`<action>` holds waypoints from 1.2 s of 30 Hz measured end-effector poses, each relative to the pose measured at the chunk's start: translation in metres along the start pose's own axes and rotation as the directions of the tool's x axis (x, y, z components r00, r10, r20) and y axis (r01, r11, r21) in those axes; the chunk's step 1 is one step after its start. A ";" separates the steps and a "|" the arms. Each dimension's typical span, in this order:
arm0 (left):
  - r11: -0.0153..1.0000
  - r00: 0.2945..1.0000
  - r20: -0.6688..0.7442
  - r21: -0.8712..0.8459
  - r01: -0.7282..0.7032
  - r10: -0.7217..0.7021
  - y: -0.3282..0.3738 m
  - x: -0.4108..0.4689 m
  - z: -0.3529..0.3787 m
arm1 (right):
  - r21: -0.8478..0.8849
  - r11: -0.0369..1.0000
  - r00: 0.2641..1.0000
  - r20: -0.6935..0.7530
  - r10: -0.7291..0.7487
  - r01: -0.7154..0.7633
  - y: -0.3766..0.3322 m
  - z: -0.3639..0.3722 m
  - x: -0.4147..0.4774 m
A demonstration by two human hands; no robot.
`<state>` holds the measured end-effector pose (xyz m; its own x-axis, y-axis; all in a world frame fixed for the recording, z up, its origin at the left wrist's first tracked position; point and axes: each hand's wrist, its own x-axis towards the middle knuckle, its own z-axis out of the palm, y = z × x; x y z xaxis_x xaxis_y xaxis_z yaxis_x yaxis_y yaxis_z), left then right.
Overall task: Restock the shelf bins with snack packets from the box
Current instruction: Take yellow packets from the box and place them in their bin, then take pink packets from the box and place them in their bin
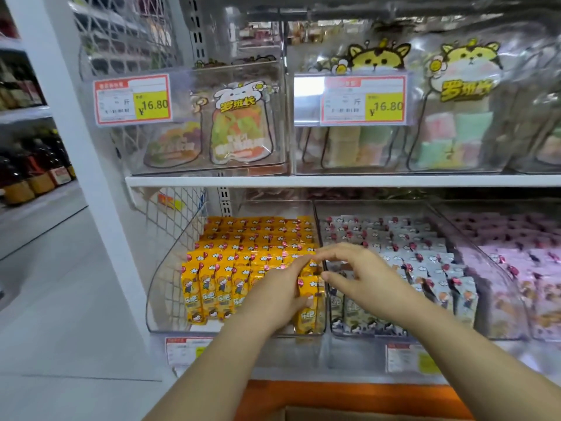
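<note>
A clear shelf bin point(170, 287) on the lower shelf holds rows of upright yellow snack packets point(224, 268). My left hand point(279, 296) reaches into the bin's front right corner. Its fingers lie over the tops of the last yellow packets point(308, 288) and its thumb is on their front. My right hand point(361, 275) hovers over the divider between this bin and the neighbouring bin of grey packets point(425, 262). Its fingers are loosely bent and hold nothing. A strip of the cardboard box point(349, 416) shows at the bottom edge.
A third bin of pink packets point(522, 268) stands at the right. The upper shelf carries clear bins of bagged sweets point(239, 129) with price tags point(133, 100). An orange base panel point(303, 395) runs below the shelf. An aisle with bottles point(33, 171) lies to the left.
</note>
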<state>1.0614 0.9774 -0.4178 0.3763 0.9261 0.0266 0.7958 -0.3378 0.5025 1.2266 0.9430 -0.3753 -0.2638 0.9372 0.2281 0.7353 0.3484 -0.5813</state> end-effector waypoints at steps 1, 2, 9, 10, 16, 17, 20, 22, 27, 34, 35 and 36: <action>1.000 1.000 0.022 0.027 0.010 -0.010 -0.001 0.003 0.000 | 0.007 1.000 1.000 -0.001 -0.001 0.001 0.002 0.001 0.000; 0.998 0.999 0.045 0.058 0.025 -0.027 -0.001 0.006 0.001 | 0.012 1.000 1.000 -0.002 -0.001 0.002 0.003 0.002 0.000; 0.998 0.998 0.038 -0.016 0.053 -0.052 -0.002 -0.002 -0.004 | 0.048 0.999 0.999 -0.041 -0.014 0.016 0.004 0.003 -0.013; 0.998 0.999 0.014 -0.048 0.047 -0.046 0.000 -0.008 -0.005 | 0.050 0.999 0.998 -0.055 -0.014 0.017 0.004 0.003 -0.018; 0.969 0.837 -0.534 -0.118 -0.216 0.121 0.014 -0.066 0.021 | 0.084 0.994 0.982 -0.181 -0.056 0.072 0.004 0.002 -0.074; 0.953 0.810 -0.570 -0.145 -0.265 0.139 0.018 -0.078 0.034 | 0.096 0.993 0.979 -0.197 -0.052 0.073 0.006 0.005 -0.088; 0.943 0.824 -0.549 -0.180 -0.280 0.139 0.025 -0.106 0.081 | 0.091 0.995 0.980 -0.197 -0.013 0.032 0.021 0.019 -0.135; 0.945 0.907 -0.414 -0.257 -0.203 0.082 0.022 -0.117 0.113 | 0.084 0.996 0.989 -0.138 0.053 -0.042 0.037 0.029 -0.164; 0.990 0.998 -0.037 -0.138 0.036 -0.041 0.006 -0.126 0.173 | 0.033 0.951 0.952 0.000 0.307 -0.307 0.102 0.055 -0.219; 0.947 0.955 0.139 -0.153 0.282 -0.262 -0.018 -0.112 0.233 | -0.043 0.739 0.732 0.113 0.672 -0.672 0.199 0.095 -0.267; 0.947 0.949 0.123 -0.105 0.304 -0.291 -0.022 -0.110 0.243 | -0.080 0.715 0.703 0.134 0.699 -0.695 0.210 0.101 -0.268; 0.942 0.938 0.112 -0.044 0.334 -0.327 -0.025 -0.109 0.252 | -0.115 0.700 0.684 0.151 0.713 -0.705 0.219 0.107 -0.269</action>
<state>1.1197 0.8429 -0.6512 0.1458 0.9607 -0.2364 0.8539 -0.0015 0.5204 1.3915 0.7685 -0.6477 0.2495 0.8921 -0.3767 0.7725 -0.4179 -0.4780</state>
